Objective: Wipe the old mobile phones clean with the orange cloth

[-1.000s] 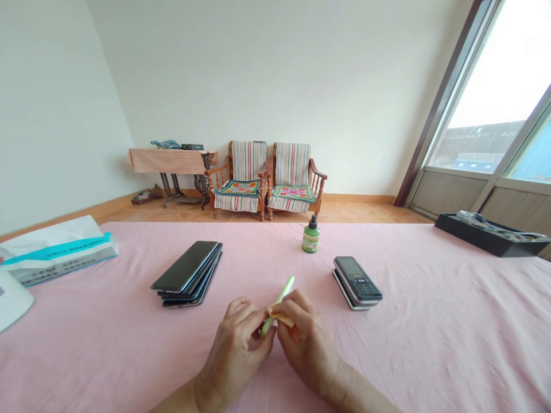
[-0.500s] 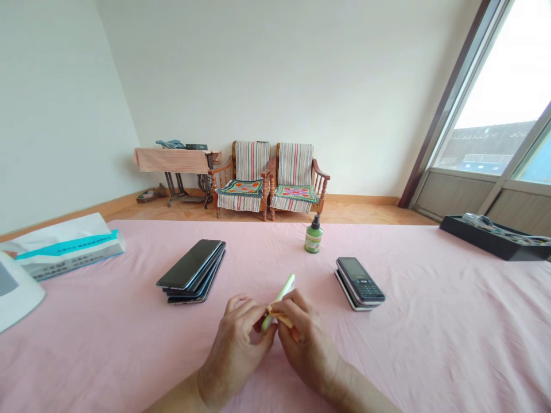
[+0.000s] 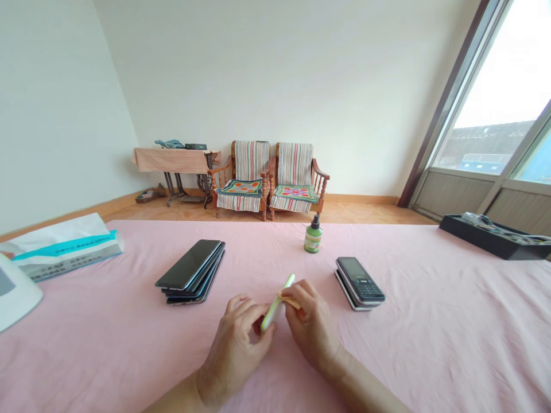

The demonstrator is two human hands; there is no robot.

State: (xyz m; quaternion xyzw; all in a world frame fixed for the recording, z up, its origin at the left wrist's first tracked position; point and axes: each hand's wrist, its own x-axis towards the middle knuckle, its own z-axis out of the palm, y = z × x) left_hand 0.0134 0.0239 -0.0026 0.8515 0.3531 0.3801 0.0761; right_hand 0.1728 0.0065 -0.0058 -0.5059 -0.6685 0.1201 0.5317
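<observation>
My left hand [image 3: 241,338] grips the near end of a thin, green-edged white phone-like object [image 3: 272,314], which is tilted on its edge. A small yellowish cloth [image 3: 291,302] is pinched in my right hand [image 3: 313,327], pressed against the object's upper edge. To the left lies a stack of dark smartphones [image 3: 191,267]. On the right, a keypad phone [image 3: 359,278] rests on top of another phone. A green bottle with a black cap [image 3: 313,236] stands beyond my hands.
A pink cloth [image 3: 404,355] covers the table. At the left are a tissue pack [image 3: 69,249] and part of a white device [image 3: 17,295]. A black box of cables [image 3: 491,241] sits at the far right. Two wooden chairs [image 3: 295,195] stand past the table.
My right hand has moved up and right along the object's edge with the cloth, uncovering more of the object. My left hand stays nearly in place, still gripping.
</observation>
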